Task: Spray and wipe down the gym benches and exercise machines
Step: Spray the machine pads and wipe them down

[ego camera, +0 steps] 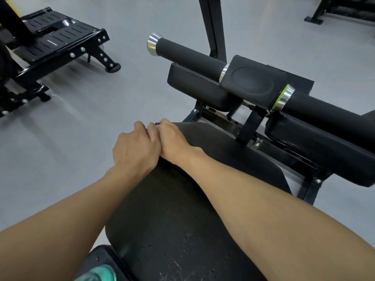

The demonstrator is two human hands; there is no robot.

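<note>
Left hand (134, 151) and right hand (172, 140) curl knuckle-to-knuckle at the far left edge of the seat pad (203, 199), can't tell what they're pinching. Pad's length runs back under the right arm.

The left hand (136, 151) and right hand (172, 141) sit touching at the far edge of the pad (223, 159). From them, 9 to 11 o'clock is open grey floor (81, 128), until the black footplate (60, 40) stands well apart at 10 o'clock. At 12 o'clock a strip of bare floor runs up between footplate and roller (188, 55). From 1 to 3 o'clock the way is barred: the roller, its block (253, 82), the cushions (194, 86) beneath and an upright bracket (250, 126) crowd near the pad's far edge, with a post (213, 23) rising behind them. Toward 5 and 6 o'clock the pad top lies open between the forearms; a teal thing (99, 273) sits at its near end.
</note>
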